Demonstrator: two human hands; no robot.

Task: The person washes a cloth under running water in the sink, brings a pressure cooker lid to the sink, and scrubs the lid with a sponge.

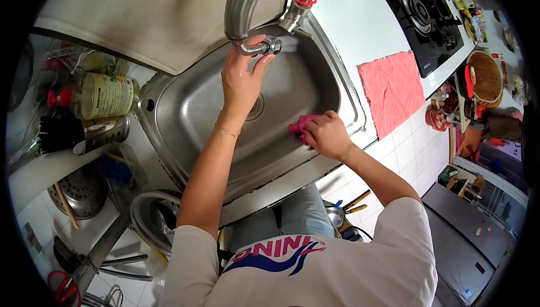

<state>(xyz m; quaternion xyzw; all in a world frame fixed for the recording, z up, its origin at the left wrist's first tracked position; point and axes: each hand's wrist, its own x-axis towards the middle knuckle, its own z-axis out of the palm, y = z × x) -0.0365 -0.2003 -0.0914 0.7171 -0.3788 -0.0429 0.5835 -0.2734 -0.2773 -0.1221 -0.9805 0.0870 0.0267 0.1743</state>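
Note:
My left hand [243, 76] is closed around the metal tap spout [271, 46] over the back of the sink, thumb on one side and fingers on the other. A blurred pale streak, which looks like running water [289, 43], comes off the spout's end towards the right wall. My right hand [326, 136] grips a bunched pink cloth [304, 125] at the front right of the steel sink [191, 121]. Part of the cloth hangs over the inner wall. The sink's drain [256, 108] lies partly behind my left wrist.
A coral towel [392, 90] lies on the white counter right of the sink, before a black gas hob [419, 23]. On the left stand a bottle with a red cap [107, 96] and a black brush [59, 134]. A large pale board [157, 14] leans over the back left.

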